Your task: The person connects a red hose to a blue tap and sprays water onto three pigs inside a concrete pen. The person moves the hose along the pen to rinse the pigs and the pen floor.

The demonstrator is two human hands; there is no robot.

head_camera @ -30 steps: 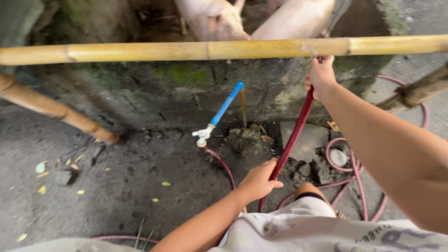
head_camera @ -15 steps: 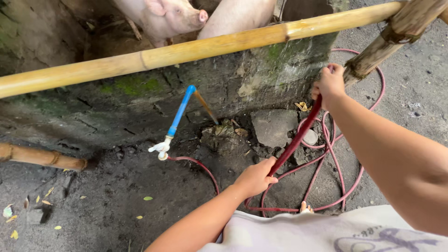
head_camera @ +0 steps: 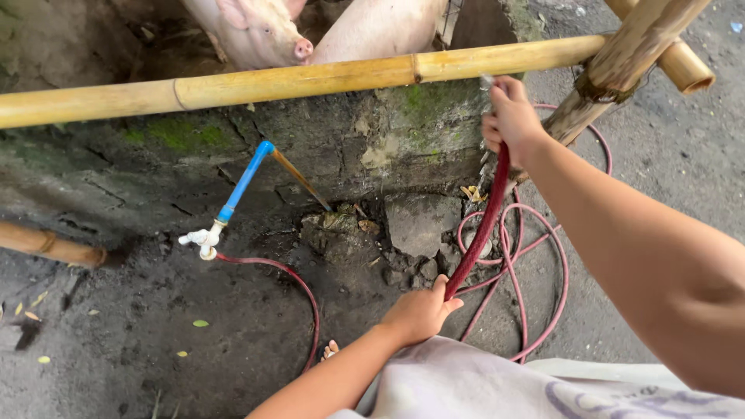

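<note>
A dark red hose point(head_camera: 483, 225) runs taut between my two hands. My right hand point(head_camera: 508, 118) grips its upper end just below the horizontal bamboo rail point(head_camera: 310, 77). My left hand point(head_camera: 419, 310) is closed around the hose lower down, near my light shirt. More of the hose lies in loose coils point(head_camera: 535, 256) on the ground at the right. Another stretch curves back to a white tap point(head_camera: 203, 239) on a blue pipe point(head_camera: 244, 180).
Two pink pigs point(head_camera: 264, 31) stand behind the mossy concrete wall point(head_camera: 388, 140). A slanted bamboo post point(head_camera: 628, 62) crosses the rail at the right. Another bamboo pole point(head_camera: 50, 244) lies at the left. Stones point(head_camera: 419, 225) and leaves litter the wet ground.
The view has swung left and down, so the rail, the tap and the pigs sit further right in the frame. Both hands keep their grip on the hose.
</note>
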